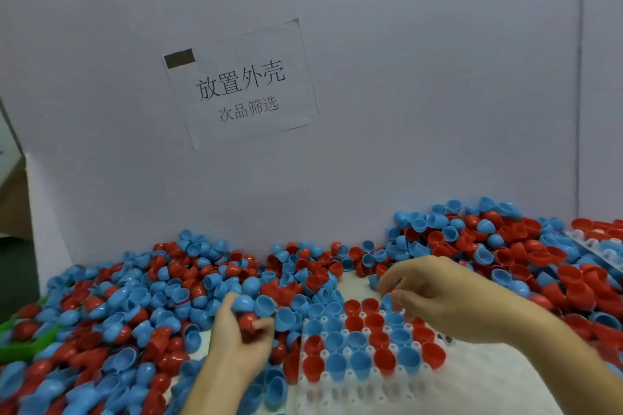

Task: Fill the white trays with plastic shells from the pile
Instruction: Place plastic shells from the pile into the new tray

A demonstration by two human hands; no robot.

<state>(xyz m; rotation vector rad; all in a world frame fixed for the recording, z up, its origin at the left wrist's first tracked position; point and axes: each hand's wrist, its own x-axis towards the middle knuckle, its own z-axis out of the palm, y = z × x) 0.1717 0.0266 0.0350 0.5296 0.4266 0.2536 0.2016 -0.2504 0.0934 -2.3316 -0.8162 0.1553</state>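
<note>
A big pile of red and blue plastic shells [141, 307] spreads across the table from left to far right. A white tray [472, 377] lies in front of me, its far rows holding red and blue shells, open side up. My left hand [241, 337] is at the tray's left edge, closed around a handful of shells, a red one and blue ones showing. My right hand [441, 296] hovers over the tray's far right corner, fingers pinched on a blue shell [387, 302].
A white board wall with a paper sign [241, 84] stands right behind the pile. A second white tray [596, 246] lies at the far right, partly buried in shells. Something green [27, 344] pokes out of the pile at the left edge.
</note>
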